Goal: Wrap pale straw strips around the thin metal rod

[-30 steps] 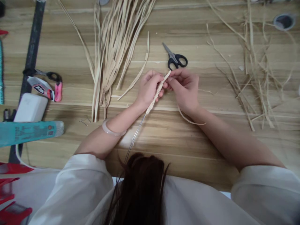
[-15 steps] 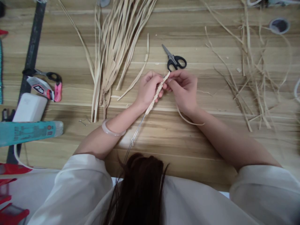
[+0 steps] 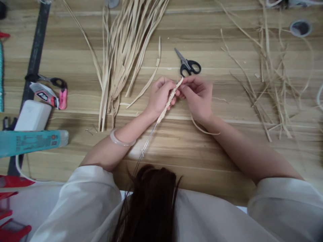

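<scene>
My left hand [image 3: 159, 96] grips a thin wire [image 3: 147, 143] whose upper part is wrapped in pale straw, forming a ribbed straw wrapping [image 3: 168, 103]. My right hand [image 3: 197, 95] pinches the flat straw strip [image 3: 202, 129] at the top end of the wrapping; the strip's loose tail loops down under my right wrist. The bare wire runs down toward my body. A pale bangle [image 3: 118, 140] sits on my left wrist. Black-handled scissors [image 3: 188, 65] lie just beyond my hands.
A bundle of straw strips [image 3: 125, 47] lies at the upper left of the wooden table [image 3: 176, 148]. Loose straw scraps [image 3: 272, 77] spread at the right. At the left lie a teal tube [image 3: 30, 143], a white block [image 3: 32, 115], a glue tube [image 3: 46, 95] and small scissors [image 3: 50, 80].
Almost nothing has changed; both hands keep their hold on the wrapped wire and the view has shifted slightly.
</scene>
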The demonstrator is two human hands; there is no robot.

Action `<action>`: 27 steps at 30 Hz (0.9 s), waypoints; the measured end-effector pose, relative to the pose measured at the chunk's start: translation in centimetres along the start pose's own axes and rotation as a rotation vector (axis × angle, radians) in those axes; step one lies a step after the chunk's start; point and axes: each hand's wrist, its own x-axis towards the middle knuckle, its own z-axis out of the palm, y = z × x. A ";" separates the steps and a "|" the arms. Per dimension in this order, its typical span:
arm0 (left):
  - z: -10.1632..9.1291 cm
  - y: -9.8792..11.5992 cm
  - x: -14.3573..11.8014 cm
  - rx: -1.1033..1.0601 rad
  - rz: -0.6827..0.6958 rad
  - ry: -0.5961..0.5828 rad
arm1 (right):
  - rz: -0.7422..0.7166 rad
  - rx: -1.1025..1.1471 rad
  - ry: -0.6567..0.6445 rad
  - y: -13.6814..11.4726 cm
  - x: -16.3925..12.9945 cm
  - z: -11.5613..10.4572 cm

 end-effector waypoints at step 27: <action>-0.1 -0.2 0.0 -0.024 0.097 -0.067 | 0.001 -0.036 -0.006 0.2 0.0 0.0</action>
